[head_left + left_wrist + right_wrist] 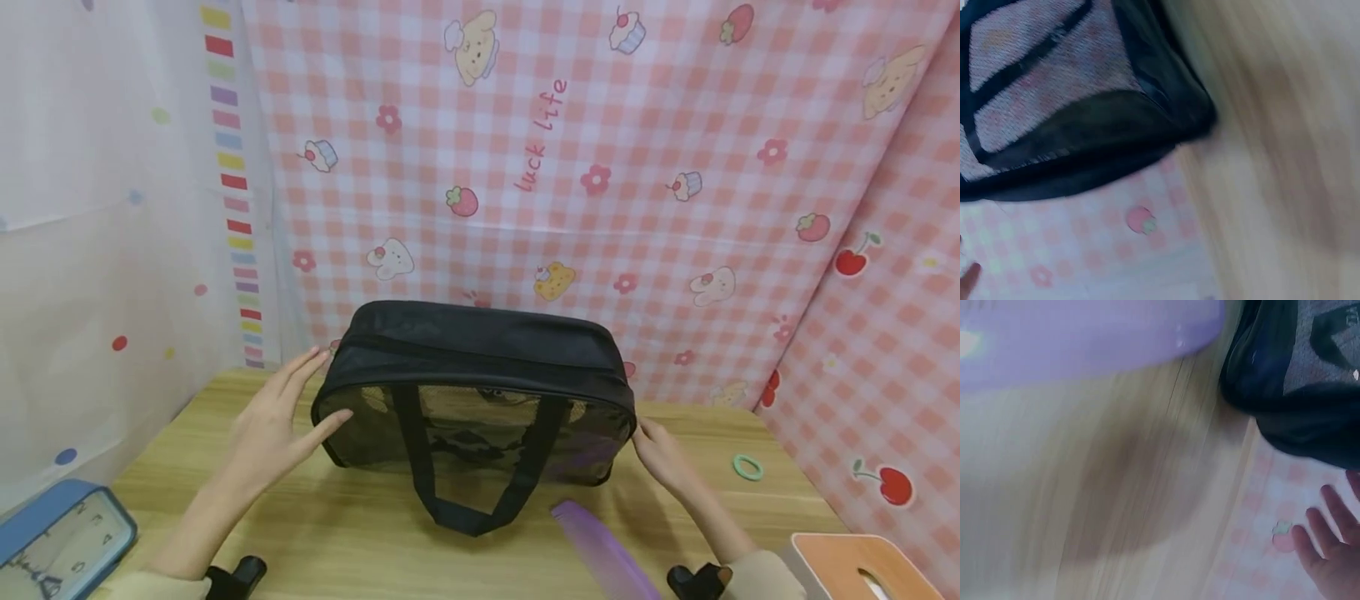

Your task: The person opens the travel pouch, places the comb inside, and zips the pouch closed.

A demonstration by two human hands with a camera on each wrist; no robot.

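Observation:
A black bag (pixel 487 337) with see-through panels stands on the wooden table, its strap handle (pixel 471 521) hanging down in front. At its left end is my left hand (pixel 273 425), fingers spread, with the thumb overlapping the front panel in the head view. My right hand (pixel 663 454) is by the bag's right end, its fingertips close at the lower side. In the right wrist view the fingers of that hand (pixel 1335 550) are extended and spread beside the bag (pixel 1335 419). The left wrist view shows the bag's corner (pixel 1179 119) and only a fingertip (pixel 967 281).
A purple comb (pixel 603 546) lies in front of the bag, to the right. A green ring (pixel 747 467) lies farther right, behind an orange-topped box (pixel 855 558). A blue-framed case (pixel 67 533) sits at the left edge. Checked cloth (pixel 525 208) hangs behind the table.

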